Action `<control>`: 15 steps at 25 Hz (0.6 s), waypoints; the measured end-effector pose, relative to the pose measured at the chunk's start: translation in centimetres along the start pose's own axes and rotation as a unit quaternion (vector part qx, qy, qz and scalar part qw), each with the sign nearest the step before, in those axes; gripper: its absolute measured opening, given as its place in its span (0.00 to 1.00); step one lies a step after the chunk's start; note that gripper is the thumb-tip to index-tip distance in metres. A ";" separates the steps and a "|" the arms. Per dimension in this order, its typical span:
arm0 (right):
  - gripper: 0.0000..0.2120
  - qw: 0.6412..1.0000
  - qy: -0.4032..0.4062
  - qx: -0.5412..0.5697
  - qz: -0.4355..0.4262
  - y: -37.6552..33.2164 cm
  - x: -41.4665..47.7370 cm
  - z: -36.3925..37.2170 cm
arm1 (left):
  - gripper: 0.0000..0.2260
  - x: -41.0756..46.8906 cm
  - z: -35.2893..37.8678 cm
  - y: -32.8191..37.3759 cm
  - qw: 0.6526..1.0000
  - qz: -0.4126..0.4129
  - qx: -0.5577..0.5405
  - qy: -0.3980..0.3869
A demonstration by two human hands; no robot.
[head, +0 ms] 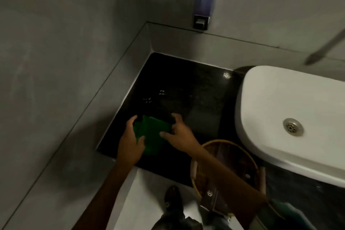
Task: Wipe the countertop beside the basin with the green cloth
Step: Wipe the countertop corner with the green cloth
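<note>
Single head cam, looks steeply down, close over black countertop [186, 87]; basin [280, 110] at frame right, edges probably wide-angle warped.

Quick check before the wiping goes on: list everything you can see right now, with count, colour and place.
green cloth: one, green, flat on the countertop near its front edge
countertop: one, glossy black, in the wall corner left of the basin
basin: one, white, right side, metal drain in its bowl
basket: one, tan woven, at the counter's front edge beside the basin, dark contents unclear
soap dispenser: one, bluish, on the back wall
faucet spout: one, grey, blurred, upper right
shoe: one, dark, on the floor below
left hand: on the cloth's left edge
right hand: on the cloth's right edge
</note>
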State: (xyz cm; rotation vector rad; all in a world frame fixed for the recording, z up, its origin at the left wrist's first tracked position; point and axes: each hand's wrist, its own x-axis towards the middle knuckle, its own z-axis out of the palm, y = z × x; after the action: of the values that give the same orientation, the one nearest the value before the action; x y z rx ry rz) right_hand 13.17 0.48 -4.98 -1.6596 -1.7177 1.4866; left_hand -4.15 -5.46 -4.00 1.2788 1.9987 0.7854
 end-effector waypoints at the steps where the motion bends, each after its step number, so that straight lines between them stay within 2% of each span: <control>1: 0.34 0.999 0.039 -0.027 0.005 0.6 1.4 -0.5 | 0.33 0.6 -0.4 -1.3 0.998 0.010 0.062 0.029; 3: 0.28 0.981 0.170 -0.093 0.029 2.2 4.5 -3.1 | 0.32 1.2 0.3 -2.8 0.985 0.071 0.148 0.050; 5: 0.26 0.941 0.267 -0.199 0.058 3.9 7.3 -6.4 | 0.32 0.8 2.7 -3.4 0.968 0.116 0.222 -0.006; 7: 0.28 0.910 0.279 -0.295 0.087 5.6 9.8 -8.6 | 0.34 0.5 4.8 -4.8 0.944 0.134 0.298 -0.040; 9: 0.29 0.903 0.262 -0.324 0.109 6.9 11.7 -8.9 | 0.33 1.3 5.4 -6.3 0.930 0.145 0.335 -0.033; 12: 0.28 0.875 0.323 -0.340 0.121 8.2 13.5 -7.4 | 0.30 4.7 5.6 -6.3 0.940 0.118 0.321 -0.002; 15: 0.26 0.841 0.393 -0.359 0.098 9.4 15.3 -6.3 | 0.28 12.0 7.1 -3.6 0.947 0.063 0.311 0.055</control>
State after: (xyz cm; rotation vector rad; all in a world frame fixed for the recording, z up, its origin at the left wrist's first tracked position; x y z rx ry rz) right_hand 19.09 14.46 -16.38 -2.3811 -1.6791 0.0268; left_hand -4.60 5.38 -13.37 1.7542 2.3775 0.2765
